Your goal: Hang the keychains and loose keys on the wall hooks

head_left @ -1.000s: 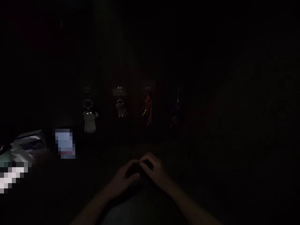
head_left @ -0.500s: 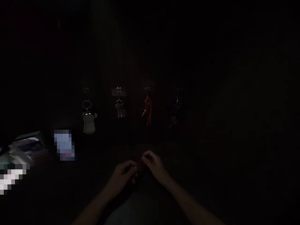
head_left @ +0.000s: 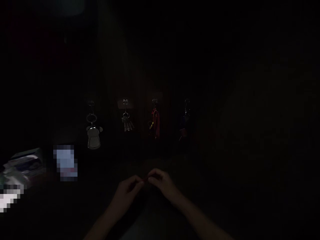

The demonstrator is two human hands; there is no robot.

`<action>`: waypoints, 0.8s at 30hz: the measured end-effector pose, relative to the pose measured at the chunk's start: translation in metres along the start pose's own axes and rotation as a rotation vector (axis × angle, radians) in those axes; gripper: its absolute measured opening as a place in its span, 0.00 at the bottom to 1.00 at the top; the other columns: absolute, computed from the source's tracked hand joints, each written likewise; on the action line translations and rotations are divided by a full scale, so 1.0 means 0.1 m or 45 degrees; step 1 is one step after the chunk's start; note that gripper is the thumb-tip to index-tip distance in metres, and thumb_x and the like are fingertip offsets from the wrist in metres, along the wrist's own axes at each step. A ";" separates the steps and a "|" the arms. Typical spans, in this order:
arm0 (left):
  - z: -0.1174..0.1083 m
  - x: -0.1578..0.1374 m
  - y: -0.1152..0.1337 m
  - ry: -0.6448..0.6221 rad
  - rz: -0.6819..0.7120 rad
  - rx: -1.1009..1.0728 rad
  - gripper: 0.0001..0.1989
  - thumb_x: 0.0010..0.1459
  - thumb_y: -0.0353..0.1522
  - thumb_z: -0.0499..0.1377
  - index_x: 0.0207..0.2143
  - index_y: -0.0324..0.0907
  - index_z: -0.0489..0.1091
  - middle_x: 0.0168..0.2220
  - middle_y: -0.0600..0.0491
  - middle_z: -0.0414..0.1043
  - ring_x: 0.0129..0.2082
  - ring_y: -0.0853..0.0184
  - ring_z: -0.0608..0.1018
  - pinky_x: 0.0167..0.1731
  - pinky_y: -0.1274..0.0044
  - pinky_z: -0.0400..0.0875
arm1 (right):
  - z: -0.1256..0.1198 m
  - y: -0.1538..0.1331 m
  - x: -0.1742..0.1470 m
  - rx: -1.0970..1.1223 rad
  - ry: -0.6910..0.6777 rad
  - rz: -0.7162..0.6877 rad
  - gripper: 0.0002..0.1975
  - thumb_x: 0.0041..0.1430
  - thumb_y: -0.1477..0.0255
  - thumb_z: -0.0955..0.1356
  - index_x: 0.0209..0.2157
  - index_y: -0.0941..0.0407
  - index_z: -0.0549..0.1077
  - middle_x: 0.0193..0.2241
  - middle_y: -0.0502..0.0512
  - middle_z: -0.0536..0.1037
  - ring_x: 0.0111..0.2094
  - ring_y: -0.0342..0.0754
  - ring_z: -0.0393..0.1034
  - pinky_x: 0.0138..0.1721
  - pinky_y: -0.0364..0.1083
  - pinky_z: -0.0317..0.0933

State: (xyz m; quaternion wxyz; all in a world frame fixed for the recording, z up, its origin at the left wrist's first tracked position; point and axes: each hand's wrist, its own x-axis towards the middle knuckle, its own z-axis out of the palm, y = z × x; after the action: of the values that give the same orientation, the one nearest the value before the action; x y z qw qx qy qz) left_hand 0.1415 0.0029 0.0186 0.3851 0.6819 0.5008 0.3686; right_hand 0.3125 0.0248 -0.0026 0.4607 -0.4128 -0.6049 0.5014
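The scene is very dark. My left hand (head_left: pixel 128 191) is closed in a pinch low in the middle of the view, and my right hand (head_left: pixel 162 184) pinches from the other side. Between their fingertips a small dark red thing (head_left: pixel 145 179) faintly shows; its kind is too dim to tell. Above the hands, a bunch of keys (head_left: pixel 128 124) hangs from a hook, and to its right hangs a red strap (head_left: pixel 156 122) with a bit of yellow beside it.
At the left hangs a pale keychain (head_left: pixel 94 137) shaped like an animal's head. A dark blue and reddish hanging item (head_left: pixel 184 121) is at the right. Low on the left are a whitish package (head_left: pixel 26 165) and a pixelated bluish rectangle (head_left: pixel 66 162).
My hands have come closer together, fingertips now almost meeting at the red thing. The hanging things and the left-side items sit lower in view, as the camera has shifted slightly.
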 end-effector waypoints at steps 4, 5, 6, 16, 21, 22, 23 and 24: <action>-0.01 0.00 -0.01 -0.061 0.021 0.008 0.15 0.56 0.43 0.51 0.31 0.44 0.73 0.30 0.55 0.75 0.33 0.66 0.75 0.34 0.79 0.68 | -0.02 -0.14 0.00 0.156 0.003 0.006 0.06 0.50 0.67 0.68 0.28 0.55 0.71 0.26 0.48 0.74 0.30 0.44 0.68 0.33 0.42 0.60; -0.01 -0.01 -0.02 -0.067 0.032 0.009 0.15 0.56 0.43 0.51 0.34 0.45 0.73 0.33 0.55 0.76 0.36 0.65 0.76 0.37 0.78 0.69 | -0.02 -0.20 0.00 0.181 -0.015 0.002 0.06 0.50 0.67 0.68 0.28 0.55 0.71 0.25 0.48 0.73 0.30 0.44 0.68 0.33 0.42 0.60; -0.01 -0.01 -0.03 -0.058 0.043 0.013 0.15 0.56 0.43 0.51 0.37 0.46 0.73 0.36 0.55 0.77 0.38 0.64 0.76 0.39 0.77 0.69 | -0.03 -0.26 0.01 0.190 -0.033 -0.009 0.06 0.51 0.67 0.68 0.27 0.55 0.71 0.25 0.48 0.74 0.30 0.44 0.68 0.33 0.42 0.61; -0.03 0.06 -0.38 -0.013 0.078 0.198 0.15 0.58 0.41 0.50 0.44 0.50 0.70 0.46 0.55 0.74 0.47 0.63 0.75 0.48 0.74 0.67 | -0.35 -1.00 0.42 -0.232 0.121 -0.280 0.07 0.50 0.66 0.68 0.30 0.55 0.72 0.23 0.45 0.72 0.26 0.42 0.67 0.29 0.42 0.61; -0.06 0.07 -0.37 -0.026 0.058 0.203 0.15 0.58 0.40 0.51 0.44 0.50 0.71 0.46 0.54 0.74 0.47 0.62 0.75 0.47 0.73 0.68 | -0.54 -1.37 0.69 -0.366 0.264 -0.519 0.07 0.49 0.66 0.68 0.30 0.55 0.74 0.27 0.48 0.75 0.30 0.44 0.69 0.34 0.44 0.62; -0.06 0.06 -0.36 -0.023 0.059 0.200 0.15 0.58 0.40 0.51 0.44 0.50 0.71 0.46 0.54 0.74 0.47 0.62 0.75 0.47 0.73 0.68 | -0.56 -1.44 0.75 -0.364 0.280 -0.546 0.08 0.48 0.66 0.68 0.30 0.55 0.74 0.27 0.48 0.75 0.30 0.44 0.69 0.34 0.44 0.62; -0.06 0.05 -0.35 -0.022 0.058 0.197 0.15 0.58 0.40 0.51 0.44 0.50 0.71 0.46 0.54 0.74 0.47 0.62 0.75 0.47 0.73 0.68 | -0.57 -1.50 0.81 -0.362 0.296 -0.575 0.08 0.48 0.66 0.69 0.29 0.55 0.74 0.27 0.48 0.75 0.30 0.44 0.69 0.34 0.45 0.62; -0.06 0.05 -0.34 -0.022 0.056 0.194 0.15 0.58 0.40 0.51 0.44 0.50 0.71 0.46 0.54 0.74 0.46 0.62 0.75 0.47 0.73 0.68 | -0.58 -1.55 0.86 -0.367 0.310 -0.604 0.08 0.47 0.66 0.69 0.29 0.56 0.74 0.27 0.49 0.75 0.30 0.44 0.69 0.34 0.45 0.62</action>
State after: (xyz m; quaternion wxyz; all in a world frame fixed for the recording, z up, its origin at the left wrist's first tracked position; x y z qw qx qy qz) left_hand 0.1238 0.0155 -0.0084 0.3281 0.7234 0.5090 0.3317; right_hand 0.3430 0.0968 0.1670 0.5709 -0.3781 -0.6896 0.2357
